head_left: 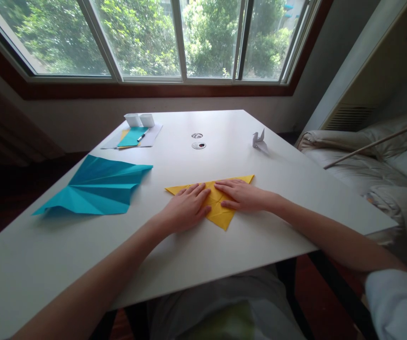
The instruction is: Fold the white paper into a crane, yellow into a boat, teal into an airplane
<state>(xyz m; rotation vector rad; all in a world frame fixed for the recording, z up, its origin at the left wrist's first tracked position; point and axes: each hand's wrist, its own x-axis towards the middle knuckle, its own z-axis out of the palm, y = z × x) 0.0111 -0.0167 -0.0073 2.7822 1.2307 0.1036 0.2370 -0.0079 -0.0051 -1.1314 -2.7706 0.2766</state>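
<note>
Head view: the yellow paper triangle (pixel 218 213) lies on the tabletop (pixel 260 236) near the person, long edge running left-right, directly under both flat, spread hands, left hand (pixel 185 208) and right hand (pixel 242 194)

Both hands lie flat on a yellow paper (pixel 220 215) folded into a triangle on the white table (pixel 260 245). The left hand (pixel 186 208) and right hand (pixel 240 194) almost touch. A big blue folded paper (pixel 97 186) lies to the left, and a small white paper bird (pixel 259 140) stands farther back.
</note>
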